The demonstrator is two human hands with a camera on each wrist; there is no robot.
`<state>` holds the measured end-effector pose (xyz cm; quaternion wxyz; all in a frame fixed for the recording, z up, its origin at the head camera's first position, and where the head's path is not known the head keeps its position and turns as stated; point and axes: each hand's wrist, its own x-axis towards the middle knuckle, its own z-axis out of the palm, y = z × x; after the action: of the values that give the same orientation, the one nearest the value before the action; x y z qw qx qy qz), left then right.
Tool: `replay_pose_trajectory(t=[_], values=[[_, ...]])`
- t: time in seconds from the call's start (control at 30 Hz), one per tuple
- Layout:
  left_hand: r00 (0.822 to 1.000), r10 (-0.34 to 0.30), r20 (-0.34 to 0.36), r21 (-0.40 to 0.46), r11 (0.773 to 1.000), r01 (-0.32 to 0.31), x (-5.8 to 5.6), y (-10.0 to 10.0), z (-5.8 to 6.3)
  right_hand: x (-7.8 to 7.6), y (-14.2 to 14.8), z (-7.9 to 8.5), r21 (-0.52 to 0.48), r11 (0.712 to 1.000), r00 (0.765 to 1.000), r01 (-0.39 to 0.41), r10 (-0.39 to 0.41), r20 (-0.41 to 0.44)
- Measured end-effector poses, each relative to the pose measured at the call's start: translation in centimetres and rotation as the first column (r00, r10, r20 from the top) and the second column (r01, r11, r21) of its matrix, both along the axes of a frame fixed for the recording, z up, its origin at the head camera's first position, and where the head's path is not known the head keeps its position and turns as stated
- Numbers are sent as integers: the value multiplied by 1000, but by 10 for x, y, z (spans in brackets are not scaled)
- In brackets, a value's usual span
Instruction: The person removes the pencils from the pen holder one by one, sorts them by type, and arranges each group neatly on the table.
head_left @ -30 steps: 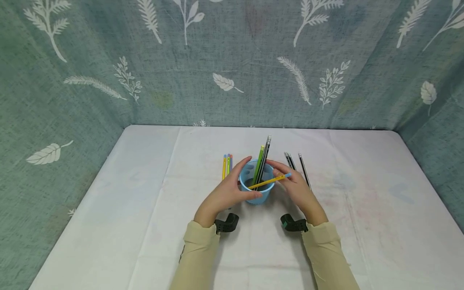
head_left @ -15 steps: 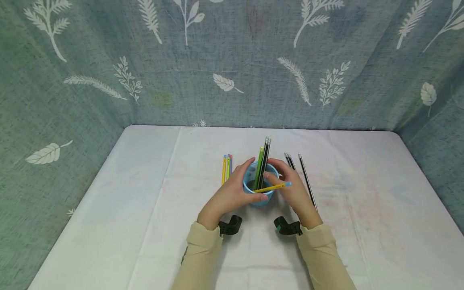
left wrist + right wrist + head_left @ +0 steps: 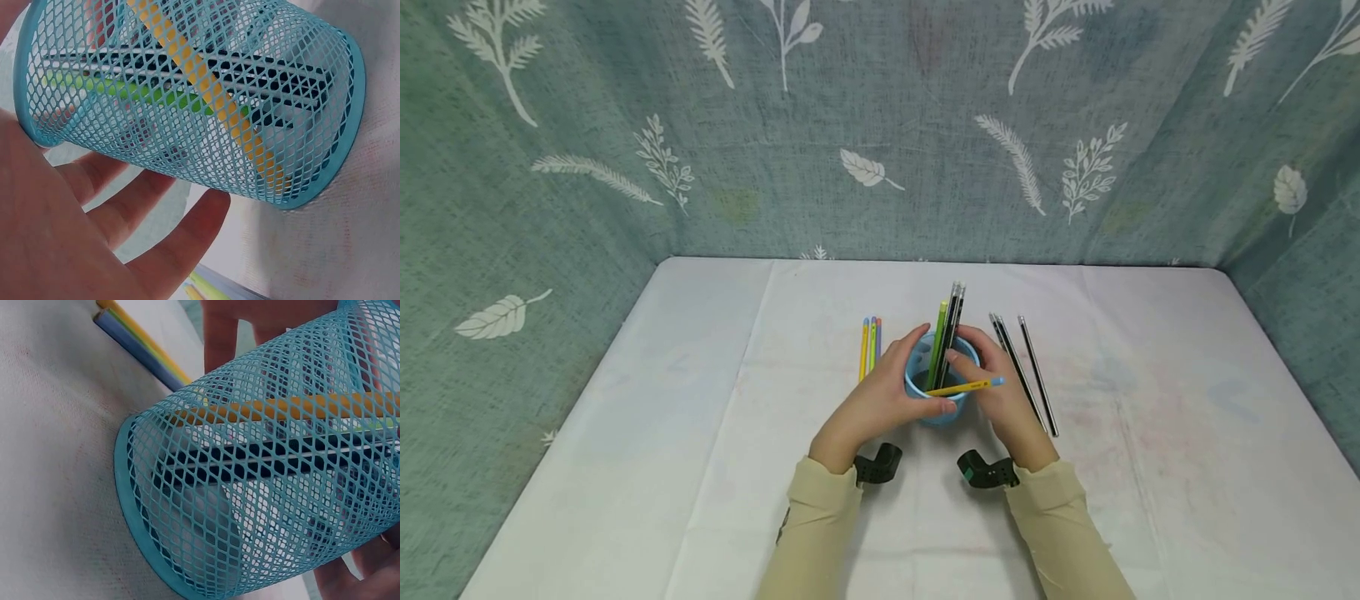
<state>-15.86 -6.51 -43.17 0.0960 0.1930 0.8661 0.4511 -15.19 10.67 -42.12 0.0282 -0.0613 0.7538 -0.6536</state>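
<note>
A light blue mesh pencil cup stands on the white cloth between both hands. My left hand grips its left side, the thumb across the near wall. My right hand curls its fingers round the far right side, its thumb inside the rim against black pencils. A green pencil leans beside these in the cup. Lower, a yellow pencil with a blue end tilts right over the rim. Through the mesh in the left wrist view, that yellow pencil slants across the green and black ones.
On the cloth left of the cup lie a few coloured pencils, partly behind my left hand. Black pencils lie to the right, next to my right forearm. A grey-green leaf-print curtain borders the back of the table.
The cup has shifted slightly right. My right hand has moved left, its thumb passing from near the yellow pencil to the black ones inside. More of the black pencils on the cloth shows.
</note>
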Motion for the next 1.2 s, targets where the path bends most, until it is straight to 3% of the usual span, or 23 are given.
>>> replay_pose_trajectory(t=[0.17,0.3,0.67,0.9,1.07,1.13,1.2], values=[[1000,-11,-8,-3,1000,11,-1,0,1,-7,3,-13,-34,999,999,2,-3,-35],[1000,-17,10,-13,1000,18,-1,0,1,-8,7,-17,14,999,998,38,-37,-50],[1000,-18,6,-35,999,19,0,0,2,-5,21,-16,122,987,991,101,-89,-104],[1000,6,8,-51,999,-5,0,0,2,-7,23,-12,167,979,979,121,-89,-185],[1000,15,5,-65,998,-14,-1,1,1,-7,26,-8,200,965,975,167,-131,-181],[1000,13,-5,-73,997,-14,-1,2,0,-9,29,-11,212,959,973,186,-149,-176],[1000,10,-14,-76,997,-11,-1,3,0,-16,36,-27,211,957,969,200,-161,-190]])
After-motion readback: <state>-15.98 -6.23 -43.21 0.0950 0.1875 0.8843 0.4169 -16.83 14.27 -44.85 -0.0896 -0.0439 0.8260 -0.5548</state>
